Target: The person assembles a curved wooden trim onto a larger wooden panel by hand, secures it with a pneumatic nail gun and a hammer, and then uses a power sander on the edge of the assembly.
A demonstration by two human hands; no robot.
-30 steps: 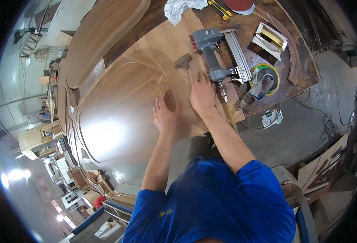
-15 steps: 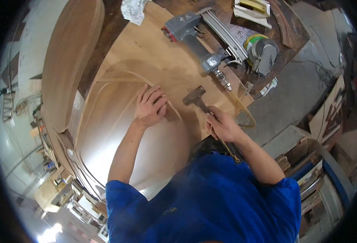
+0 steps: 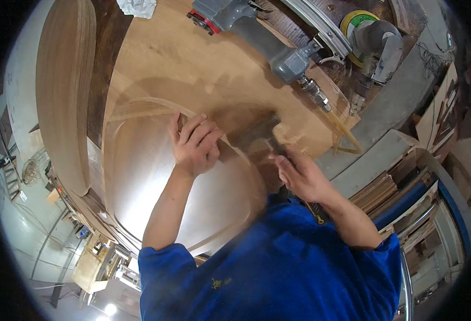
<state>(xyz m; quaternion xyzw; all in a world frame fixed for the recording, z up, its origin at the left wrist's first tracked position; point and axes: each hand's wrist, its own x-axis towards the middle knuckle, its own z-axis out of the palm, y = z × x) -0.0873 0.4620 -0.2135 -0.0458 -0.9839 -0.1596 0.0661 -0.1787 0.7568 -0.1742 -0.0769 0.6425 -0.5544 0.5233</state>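
Head view: you are working over a rounded wooden panel (image 3: 224,187), shiny in the middle, with a pale board (image 3: 171,59) extending beyond it.
Left hand (image 3: 195,147): you are placing it at the panel's upper rim, fingers slightly apart; whether they are pinching anything, I cannot tell.
Right hand (image 3: 301,174): your fingers are clamping a hammer (image 3: 267,127) by its handle.
Hammer head: blurring near the panel's rim, between your hands.
Nail gun (image 3: 257,37): lying on the board, near a sander (image 3: 374,40).

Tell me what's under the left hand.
A curved wooden rim runs beneath the left hand, showing on either side of it, with a shiny panel inside the curve. Whatever the hand itself covers cannot be seen.
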